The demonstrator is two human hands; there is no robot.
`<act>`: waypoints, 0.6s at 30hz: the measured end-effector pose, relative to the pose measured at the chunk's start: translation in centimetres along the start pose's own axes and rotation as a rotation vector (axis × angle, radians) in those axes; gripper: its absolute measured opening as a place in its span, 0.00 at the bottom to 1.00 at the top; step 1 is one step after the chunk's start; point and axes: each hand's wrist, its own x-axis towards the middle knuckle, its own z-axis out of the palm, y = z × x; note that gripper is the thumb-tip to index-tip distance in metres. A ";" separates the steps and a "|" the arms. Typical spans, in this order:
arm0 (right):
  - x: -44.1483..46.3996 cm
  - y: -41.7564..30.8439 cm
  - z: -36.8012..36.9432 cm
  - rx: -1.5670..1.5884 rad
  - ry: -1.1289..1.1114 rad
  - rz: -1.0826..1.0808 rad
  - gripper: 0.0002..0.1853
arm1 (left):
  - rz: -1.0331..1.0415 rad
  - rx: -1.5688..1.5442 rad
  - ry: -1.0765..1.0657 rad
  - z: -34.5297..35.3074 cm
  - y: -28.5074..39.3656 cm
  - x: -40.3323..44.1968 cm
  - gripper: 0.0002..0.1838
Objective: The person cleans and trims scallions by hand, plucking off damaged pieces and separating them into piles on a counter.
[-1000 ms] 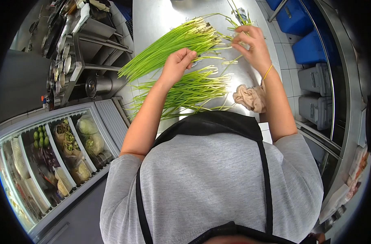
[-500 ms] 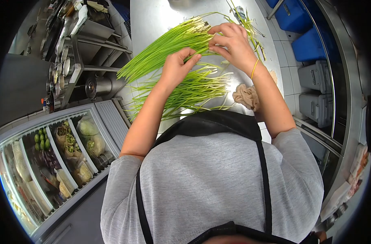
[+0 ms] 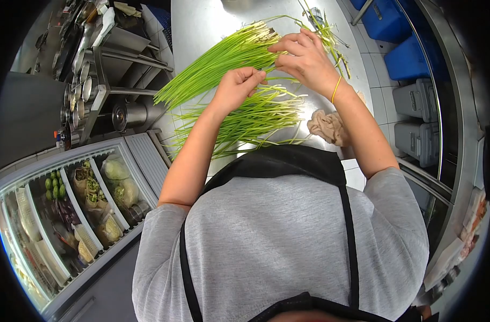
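My left hand (image 3: 238,89) is closed in a pinch on a thin green onion stalk, between two piles on the steel table. Its stalk runs toward my right hand (image 3: 306,60), whose fingers are curled and pressed together; what they grip is hidden. The larger bundle of green onions (image 3: 218,64) lies beyond my left hand, its white root ends near my right fingertips. A looser pile of green onions (image 3: 245,119) lies closer to my body, white ends pointing right. Trimmed stalk scraps (image 3: 336,51) are scattered beyond my right hand.
A crumpled beige cloth (image 3: 327,127) lies on the steel table (image 3: 357,80) near my right forearm. On the left stand a glass-topped chest (image 3: 73,214) of vegetables and a rack (image 3: 100,88) with pots. Blue bins (image 3: 387,21) and grey bins (image 3: 416,102) are on the right.
My right hand has shifted slightly left and its fingers have changed their curl. My left hand has moved slightly, still pinched. The piles look the same.
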 end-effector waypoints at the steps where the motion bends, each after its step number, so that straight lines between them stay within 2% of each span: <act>1: 0.0 -0.1 -0.2 0.012 -0.010 -0.003 0.04 | 0.002 0.000 -0.001 0.0 0.0 0.0 0.15; 6: -0.2 0.1 -0.7 0.116 0.016 -0.023 0.03 | 0.040 0.004 -0.022 0.1 -0.6 0.1 0.15; 11: -1.1 0.7 -0.2 0.392 -0.015 0.123 0.04 | 0.055 0.054 -0.014 0.3 -0.8 0.2 0.15; 15: -1.7 1.5 0.4 0.428 -0.022 0.151 0.04 | 0.055 0.148 -0.010 0.5 -0.9 0.2 0.15; 18: -2.5 3.4 -0.1 0.543 0.073 0.223 0.04 | 0.064 0.140 0.035 -0.6 -1.8 0.0 0.15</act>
